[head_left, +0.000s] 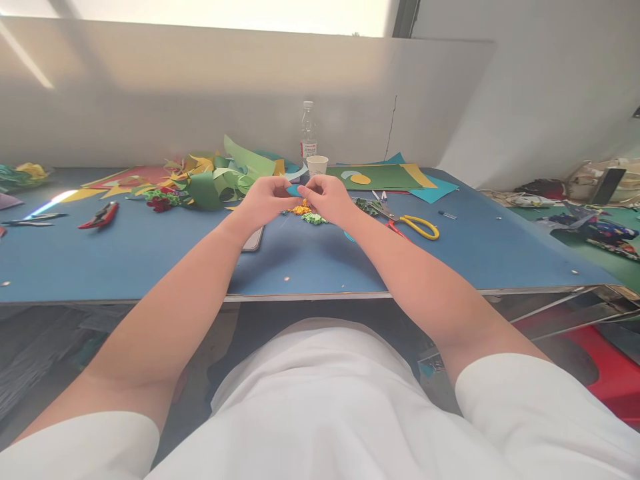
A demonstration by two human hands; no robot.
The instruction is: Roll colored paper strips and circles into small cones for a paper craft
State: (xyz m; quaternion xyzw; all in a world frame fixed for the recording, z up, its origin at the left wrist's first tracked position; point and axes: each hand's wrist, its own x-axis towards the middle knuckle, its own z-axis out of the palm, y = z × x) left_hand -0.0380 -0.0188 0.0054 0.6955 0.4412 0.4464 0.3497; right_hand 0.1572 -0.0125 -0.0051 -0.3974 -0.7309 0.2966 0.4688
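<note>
Both of my hands meet over the middle of the blue table. My left hand (265,202) pinches a small piece of blue paper (293,191) from the left. From the right, my right hand (330,198) grips the same piece between thumb and fingers. Beneath the hands lie small orange paper pieces (301,209) and pale green paper pieces (314,219). Yellow-handled scissors (419,227) rest right of my right wrist. A phone-like flat object (253,241) is partly hidden under my left forearm.
Behind the hands stand a plastic bottle (309,133) and a paper cup (317,165). Green and yellow paper scraps (205,190) pile up at the left, near red-handled pliers (100,216). Coloured sheets (380,180) lie at the back right. The table's front edge (310,297) is close to my body.
</note>
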